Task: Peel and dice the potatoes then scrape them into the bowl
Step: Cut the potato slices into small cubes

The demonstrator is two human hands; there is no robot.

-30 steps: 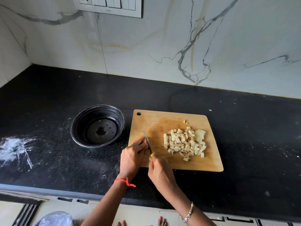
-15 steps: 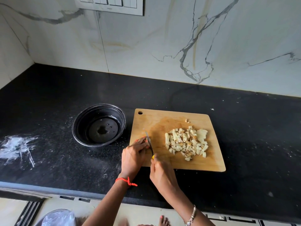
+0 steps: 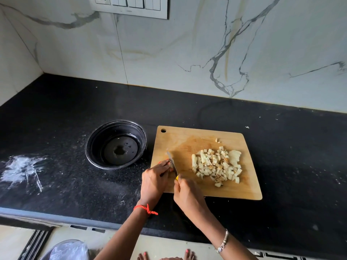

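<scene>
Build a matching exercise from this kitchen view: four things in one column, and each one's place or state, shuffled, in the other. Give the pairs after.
Things
1. bowl
2. diced potato
3. knife
4. red thread

Places or states
A. heaped on the right half of the cutting board
B. gripped by the right hand, blade down on the board
C. tied round the left wrist
D. on the counter left of the board, no potato in it

Pairs: 1-D, 2-A, 3-B, 4-C

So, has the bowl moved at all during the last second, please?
No: the bowl keeps the same gap from the cutting board's left edge; only the view shifted.
</scene>
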